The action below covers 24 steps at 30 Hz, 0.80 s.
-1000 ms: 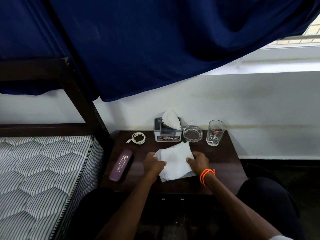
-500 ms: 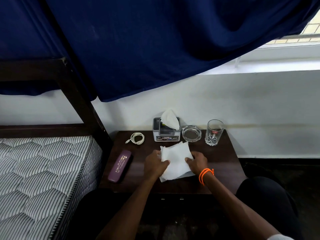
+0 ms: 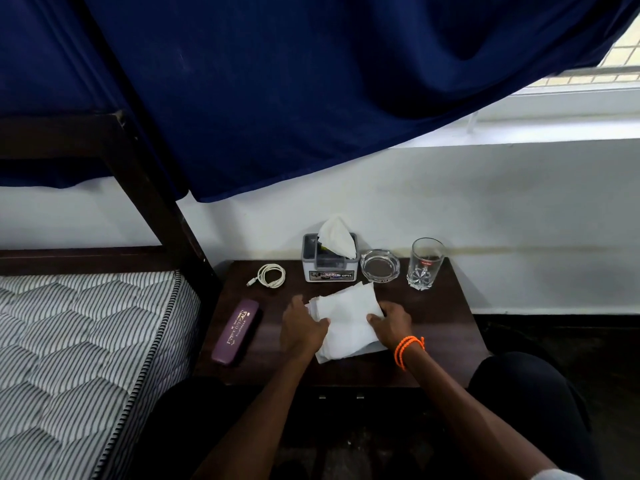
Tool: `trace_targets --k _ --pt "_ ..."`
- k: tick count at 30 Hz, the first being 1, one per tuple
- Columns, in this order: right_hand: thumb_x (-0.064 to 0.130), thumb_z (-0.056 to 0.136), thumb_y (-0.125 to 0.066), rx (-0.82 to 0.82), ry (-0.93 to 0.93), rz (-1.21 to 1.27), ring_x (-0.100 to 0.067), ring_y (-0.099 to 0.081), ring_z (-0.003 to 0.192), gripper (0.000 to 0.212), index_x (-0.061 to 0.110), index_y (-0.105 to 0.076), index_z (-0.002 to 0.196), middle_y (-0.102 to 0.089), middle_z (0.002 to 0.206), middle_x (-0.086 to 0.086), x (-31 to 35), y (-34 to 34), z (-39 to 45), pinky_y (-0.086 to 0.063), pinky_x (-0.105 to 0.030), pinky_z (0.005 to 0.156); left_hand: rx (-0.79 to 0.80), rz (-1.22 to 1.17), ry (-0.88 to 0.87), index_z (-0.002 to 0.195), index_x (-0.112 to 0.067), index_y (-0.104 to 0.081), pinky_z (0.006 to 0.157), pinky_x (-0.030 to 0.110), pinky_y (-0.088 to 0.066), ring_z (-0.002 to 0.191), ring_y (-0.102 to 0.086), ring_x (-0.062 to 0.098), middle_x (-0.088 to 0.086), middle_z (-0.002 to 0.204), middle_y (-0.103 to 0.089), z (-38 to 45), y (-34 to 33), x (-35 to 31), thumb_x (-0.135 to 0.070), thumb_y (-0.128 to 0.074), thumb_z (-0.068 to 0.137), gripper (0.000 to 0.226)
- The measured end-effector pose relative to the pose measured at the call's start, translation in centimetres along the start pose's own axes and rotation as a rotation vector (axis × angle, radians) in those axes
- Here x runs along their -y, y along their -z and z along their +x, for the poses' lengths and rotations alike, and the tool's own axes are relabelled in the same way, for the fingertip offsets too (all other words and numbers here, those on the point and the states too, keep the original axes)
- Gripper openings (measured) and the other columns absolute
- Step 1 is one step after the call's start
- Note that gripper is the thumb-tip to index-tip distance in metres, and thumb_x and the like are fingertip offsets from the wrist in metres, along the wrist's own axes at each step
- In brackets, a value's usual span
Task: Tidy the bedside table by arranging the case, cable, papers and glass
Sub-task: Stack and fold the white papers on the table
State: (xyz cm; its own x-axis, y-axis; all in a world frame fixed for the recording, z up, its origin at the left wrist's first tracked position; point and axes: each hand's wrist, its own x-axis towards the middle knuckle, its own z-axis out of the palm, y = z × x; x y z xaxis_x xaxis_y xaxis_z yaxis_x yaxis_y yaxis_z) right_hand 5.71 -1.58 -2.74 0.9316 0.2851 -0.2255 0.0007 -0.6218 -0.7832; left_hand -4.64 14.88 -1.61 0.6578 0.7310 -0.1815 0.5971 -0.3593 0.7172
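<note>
White papers (image 3: 346,318) are lying in a loose pile in the middle of the dark wooden table (image 3: 436,323). Your left hand (image 3: 302,326) is pinching their 9 o'clock edge, thumb on top. Your right hand (image 3: 389,323) is gripping their 3 o'clock edge. The purple case (image 3: 236,331) is sitting at 9 o'clock from the pile. The coiled cable (image 3: 270,276) is at 11 o'clock, the tissue box (image 3: 329,259) at 12, the ashtray (image 3: 380,266) at 1, and the glass (image 3: 424,263) at 2.
</note>
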Motion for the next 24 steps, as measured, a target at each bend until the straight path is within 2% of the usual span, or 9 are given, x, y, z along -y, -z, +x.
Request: trace_targets --k 7,9,12,15,17,19,21,23,24 --pt "0.012 0.088 -0.069 -0.003 0.001 0.006 -0.015 -0.062 0.078 0.018 0.011 -0.076 0.104 -0.066 0.081 0.002 -0.05 -0.07 0.04 -0.039 -0.018 0.07 0.056 -0.18 0.127 0.151 -0.013 -0.038 0.1 0.033 -0.051 0.122 -0.064 0.026 0.007 0.128 -0.07 0.69 -0.42 0.29 -0.027 -0.089 0.07 0.096" --pt "0.013 0.087 -0.069 -0.005 0.0 0.002 -0.011 -0.059 0.072 0.017 0.011 -0.076 0.103 -0.066 0.08 0.002 -0.12 -0.13 0.08 -0.039 -0.017 0.068 0.063 -0.236 0.14 0.148 -0.012 -0.042 0.096 0.028 -0.049 0.118 -0.066 0.023 0.005 0.122 -0.072 0.77 -0.56 0.19 -0.024 -0.09 0.068 0.094" --pt "0.013 0.087 -0.069 -0.003 0.012 -0.028 -0.013 -0.058 0.074 0.016 0.01 -0.076 0.101 -0.072 0.086 -0.003 -0.16 -0.16 0.16 -0.036 -0.018 0.065 0.086 -0.28 0.145 0.14 -0.013 -0.05 0.098 0.034 -0.054 0.111 -0.068 0.021 -0.001 0.107 -0.073 0.67 -0.66 -0.01 -0.022 -0.091 0.067 0.084" --pt "0.013 0.087 -0.069 -0.005 0.009 -0.026 -0.014 -0.06 0.073 0.015 0.01 -0.076 0.1 -0.069 0.082 -0.001 -0.09 -0.1 0.19 -0.038 -0.017 0.062 0.094 -0.258 0.12 0.141 -0.014 -0.05 0.096 0.034 -0.053 0.102 -0.065 0.017 -0.007 0.094 -0.068 0.43 -0.64 -0.26 -0.024 -0.091 0.068 0.085" --pt "0.011 0.087 -0.068 -0.006 0.011 -0.022 -0.011 -0.059 0.068 0.013 0.009 -0.075 0.098 -0.068 0.08 -0.001 -0.09 -0.11 0.22 -0.035 -0.01 0.05 0.093 -0.268 0.12 0.142 -0.013 -0.048 0.096 0.034 -0.054 0.105 -0.065 0.018 -0.001 0.104 -0.07 0.32 -0.75 -0.28 -0.025 -0.092 0.067 0.087" --pt "0.011 0.086 -0.069 -0.007 0.015 -0.018 -0.008 -0.055 0.065 0.013 0.009 -0.076 0.097 -0.066 0.078 0.0 -0.08 -0.17 0.24 -0.035 -0.012 0.052 0.077 -0.284 0.14 0.141 -0.011 -0.049 0.095 0.032 -0.053 0.113 -0.065 0.022 0.006 0.12 -0.07 0.17 -0.79 -0.24 -0.024 -0.092 0.067 0.087" --pt "0.011 0.086 -0.069 -0.002 0.007 -0.012 -0.011 -0.056 0.068 0.013 0.01 -0.076 0.098 -0.065 0.077 0.002 -0.1 -0.17 0.2 -0.036 -0.016 0.058 0.05 -0.272 0.157 0.135 -0.01 -0.054 0.092 0.029 -0.052 0.115 -0.066 0.024 0.008 0.125 -0.068 0.12 -0.8 -0.2 -0.023 -0.091 0.068 0.079" --pt "0.012 0.086 -0.069 -0.002 0.006 0.01 -0.014 -0.059 0.072 0.011 0.012 -0.075 0.095 -0.066 0.077 0.003 -0.12 -0.15 0.19 -0.036 -0.018 0.054 0.061 -0.283 0.174 0.129 -0.007 -0.059 0.088 0.032 -0.058 0.104 -0.071 0.023 0.008 0.117 -0.071 0.03 -0.78 -0.25 -0.019 -0.09 0.07 0.067" --pt "0.013 0.086 -0.07 -0.003 0.009 0.023 -0.015 -0.06 0.073 0.008 0.014 -0.075 0.092 -0.066 0.076 0.004 -0.15 -0.15 0.2 -0.035 -0.016 0.05 0.077 -0.307 0.182 0.124 -0.006 -0.062 0.077 0.031 -0.061 0.087 -0.074 0.018 0.006 0.105 -0.072 -0.06 -0.73 -0.37 -0.015 -0.089 0.072 0.06"
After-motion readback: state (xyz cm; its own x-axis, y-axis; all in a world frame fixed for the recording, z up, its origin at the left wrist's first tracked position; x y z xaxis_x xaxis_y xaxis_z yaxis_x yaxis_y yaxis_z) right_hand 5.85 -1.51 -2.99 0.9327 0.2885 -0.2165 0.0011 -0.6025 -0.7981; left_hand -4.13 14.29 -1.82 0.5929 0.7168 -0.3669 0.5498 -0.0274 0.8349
